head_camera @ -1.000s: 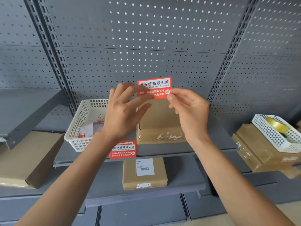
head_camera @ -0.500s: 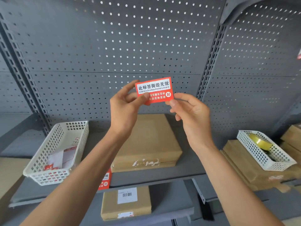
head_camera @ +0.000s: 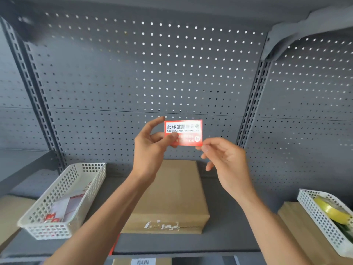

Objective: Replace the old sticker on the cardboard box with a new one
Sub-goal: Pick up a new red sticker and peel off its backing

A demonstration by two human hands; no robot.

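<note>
A red and white sticker point(head_camera: 186, 129) is held up in front of the grey pegboard. My left hand point(head_camera: 150, 148) pinches its left edge between thumb and fingers. My right hand point(head_camera: 226, 160) pinches its lower right corner with thumb and forefinger. Below the hands a brown cardboard box point(head_camera: 175, 199) lies flat on the grey shelf point(head_camera: 229, 243). White torn sticker remnants point(head_camera: 162, 225) mark the box's front face.
A white plastic basket point(head_camera: 63, 203) with red and white sticker sheets stands left of the box. At the right, another white basket point(head_camera: 324, 220) holds a yellow tape roll point(head_camera: 331, 210) on top of a cardboard box point(head_camera: 298, 232). A labelled box point(head_camera: 143, 262) shows below.
The view has tilted upward, so the shelf and box sit lower in frame. Both hands still hold the sticker; my right hand's grip has shifted down to its lower right corner.
</note>
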